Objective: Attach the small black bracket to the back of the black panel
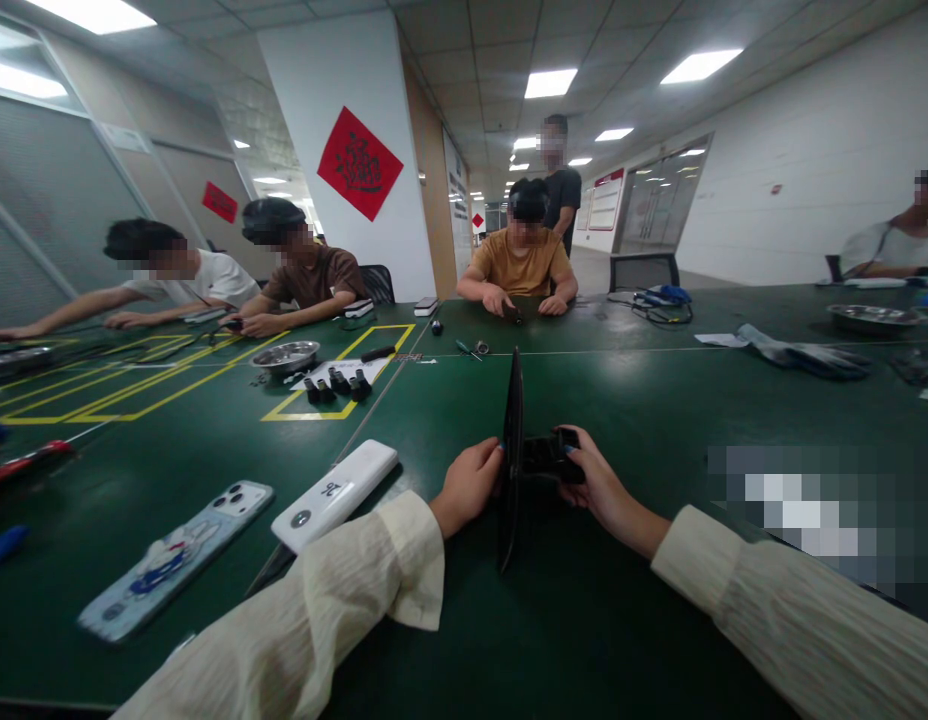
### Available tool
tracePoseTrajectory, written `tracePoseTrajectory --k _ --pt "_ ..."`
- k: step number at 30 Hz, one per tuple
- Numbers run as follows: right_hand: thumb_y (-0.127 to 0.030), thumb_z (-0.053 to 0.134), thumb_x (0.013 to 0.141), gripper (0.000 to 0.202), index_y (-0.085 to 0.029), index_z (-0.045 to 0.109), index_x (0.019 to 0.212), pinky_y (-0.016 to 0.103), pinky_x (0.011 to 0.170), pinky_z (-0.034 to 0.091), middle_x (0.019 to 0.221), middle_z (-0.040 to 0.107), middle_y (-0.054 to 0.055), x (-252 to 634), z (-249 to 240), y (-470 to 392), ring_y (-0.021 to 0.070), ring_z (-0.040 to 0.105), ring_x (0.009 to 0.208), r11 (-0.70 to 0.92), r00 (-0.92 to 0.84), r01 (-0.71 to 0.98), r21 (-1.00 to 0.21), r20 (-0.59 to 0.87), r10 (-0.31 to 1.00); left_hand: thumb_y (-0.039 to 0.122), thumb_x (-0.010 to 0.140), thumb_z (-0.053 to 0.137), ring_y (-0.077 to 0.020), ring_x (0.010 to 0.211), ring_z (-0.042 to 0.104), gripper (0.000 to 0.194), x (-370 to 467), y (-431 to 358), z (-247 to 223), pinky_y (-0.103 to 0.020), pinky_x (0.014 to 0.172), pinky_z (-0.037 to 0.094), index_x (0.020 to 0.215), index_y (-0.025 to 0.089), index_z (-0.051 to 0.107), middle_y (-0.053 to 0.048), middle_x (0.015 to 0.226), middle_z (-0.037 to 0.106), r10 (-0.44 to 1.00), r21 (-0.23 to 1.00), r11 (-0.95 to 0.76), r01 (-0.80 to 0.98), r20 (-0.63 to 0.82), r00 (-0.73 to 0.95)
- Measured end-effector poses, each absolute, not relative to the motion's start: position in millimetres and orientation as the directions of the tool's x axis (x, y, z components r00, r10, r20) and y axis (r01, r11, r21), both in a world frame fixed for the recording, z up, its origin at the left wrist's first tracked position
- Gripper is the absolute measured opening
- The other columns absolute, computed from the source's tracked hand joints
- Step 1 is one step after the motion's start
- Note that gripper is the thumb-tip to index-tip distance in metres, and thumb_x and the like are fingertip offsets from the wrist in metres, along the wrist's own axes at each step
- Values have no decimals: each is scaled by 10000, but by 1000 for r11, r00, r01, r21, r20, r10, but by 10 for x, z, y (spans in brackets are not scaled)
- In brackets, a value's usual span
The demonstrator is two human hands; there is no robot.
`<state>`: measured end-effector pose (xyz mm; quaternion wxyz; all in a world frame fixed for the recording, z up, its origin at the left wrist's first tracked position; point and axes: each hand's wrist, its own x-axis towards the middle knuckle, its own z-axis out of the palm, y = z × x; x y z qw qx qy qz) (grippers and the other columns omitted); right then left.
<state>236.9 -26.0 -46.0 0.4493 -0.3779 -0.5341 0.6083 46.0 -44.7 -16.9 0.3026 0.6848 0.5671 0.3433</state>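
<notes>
Head | left fingers [495,456] hold dark panel [512,500] | right fingers [575,493] grip black block [542,457] beside it

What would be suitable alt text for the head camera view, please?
The left hand steadies an upright dark panel, seen edge-on, while the right hand grips a black part beside it, over a green table. Two phone-like objects lie to the left; other people sit across the table.
</notes>
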Motion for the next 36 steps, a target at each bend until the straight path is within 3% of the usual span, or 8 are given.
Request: tracePoseTrajectory --k 19,24,29,36 --pt "-452 415 741 470 -238 329 1150 183 356 242 607 485 -49 2357 -400 -301 96 429 375 -47 -301 -131 -990 -5 954 314 808 368 -182 705 557 235 446 -422 -196 -307 752 441 688 180 519 -9 595 556 984 797 -175 578 116 137" --pt "-450 418 725 475 -237 326 1139 183 356 239 591 493 -51 2355 -414 -292 97 420 368 -46 -297 -131 -990 -5 955 364 844 325 -173 670 547 323 464 -438 -173 -299 730 451 653 177 506 2 531 497 986 830 -155 536 98 133" --pt "-446 411 734 479 -233 322 1154 180 358 241 555 475 -60 2356 -425 -285 101 420 367 -49 -296 -127 -991 -9 955 316 824 343 -165 646 542 290 463 -441 -169 -290 707 451 636 172 511 0 550 517 986 819 -157 552 101 130" --pt "-440 408 767 449 -249 336 1167 179 365 252 615 501 -46 2379 -438 -287 98 448 393 -48 -314 -125 -991 -6 949 387 846 328 -180 681 559 356 463 -449 -171 -312 749 454 642 174 527 -1 533 506 988 833 -144 534 91 124"
